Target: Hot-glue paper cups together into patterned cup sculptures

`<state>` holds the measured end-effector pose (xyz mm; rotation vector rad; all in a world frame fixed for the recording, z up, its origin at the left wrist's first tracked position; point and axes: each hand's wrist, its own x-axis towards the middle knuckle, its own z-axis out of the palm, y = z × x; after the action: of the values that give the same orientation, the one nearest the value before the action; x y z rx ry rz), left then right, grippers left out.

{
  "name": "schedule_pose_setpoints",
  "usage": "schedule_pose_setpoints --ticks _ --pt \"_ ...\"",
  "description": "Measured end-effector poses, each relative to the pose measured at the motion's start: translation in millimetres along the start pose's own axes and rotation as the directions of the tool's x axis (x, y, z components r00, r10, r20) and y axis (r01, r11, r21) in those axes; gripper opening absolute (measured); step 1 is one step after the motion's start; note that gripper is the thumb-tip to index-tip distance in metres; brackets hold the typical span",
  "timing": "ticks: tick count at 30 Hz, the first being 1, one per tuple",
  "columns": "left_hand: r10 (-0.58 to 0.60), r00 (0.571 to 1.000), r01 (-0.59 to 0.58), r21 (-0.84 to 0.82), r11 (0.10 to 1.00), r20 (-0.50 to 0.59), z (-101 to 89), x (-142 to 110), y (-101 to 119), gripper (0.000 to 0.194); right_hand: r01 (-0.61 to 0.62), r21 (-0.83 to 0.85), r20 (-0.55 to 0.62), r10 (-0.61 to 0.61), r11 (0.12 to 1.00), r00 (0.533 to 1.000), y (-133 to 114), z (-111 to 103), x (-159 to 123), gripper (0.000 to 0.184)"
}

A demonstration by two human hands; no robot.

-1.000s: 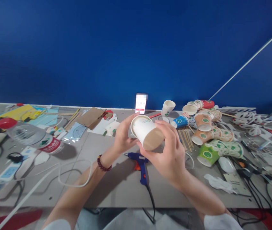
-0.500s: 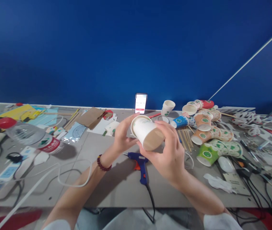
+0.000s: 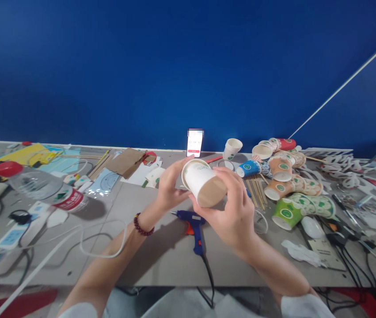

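Observation:
A white paper cup (image 3: pixel 201 180) is held tilted above the table, its tan base facing down and toward me on the right. My left hand (image 3: pixel 171 183) grips it at the rim end, fingers and thumb curved round the edge. At the base end, my right hand (image 3: pixel 232 212) pinches the cup between thumb and fingers. Beneath the hands lies a blue hot glue gun (image 3: pixel 194 229) with an orange trigger, its nozzle pointing left and its black cord running to the front edge.
Several printed paper cups (image 3: pixel 287 214) lie stacked at the right, beside wooden sticks (image 3: pixel 257 193). Another white cup (image 3: pixel 232 149) stands near the lit phone (image 3: pixel 195 142) at the wall. A plastic bottle (image 3: pixel 45 190), cardboard (image 3: pixel 124 162) and a white cable (image 3: pixel 103 255) are on the left.

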<state>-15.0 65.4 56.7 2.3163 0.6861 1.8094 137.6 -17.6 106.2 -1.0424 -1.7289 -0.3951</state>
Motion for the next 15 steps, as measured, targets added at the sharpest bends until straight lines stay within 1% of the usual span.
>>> schedule_pose_setpoints --ticks 6,15 --pt "-0.015 1.000 0.014 0.049 0.999 0.015 0.5 -1.3 1.4 0.070 -0.013 -0.013 -0.008 0.013 1.000 1.000 0.8 -2.0 3.2 0.059" --pt "-0.023 0.999 0.022 0.016 1.000 0.026 -0.5 -0.8 2.3 0.072 -0.020 0.009 0.018 0.020 1.000 1.000 2.0 -3.8 5.0 0.059"
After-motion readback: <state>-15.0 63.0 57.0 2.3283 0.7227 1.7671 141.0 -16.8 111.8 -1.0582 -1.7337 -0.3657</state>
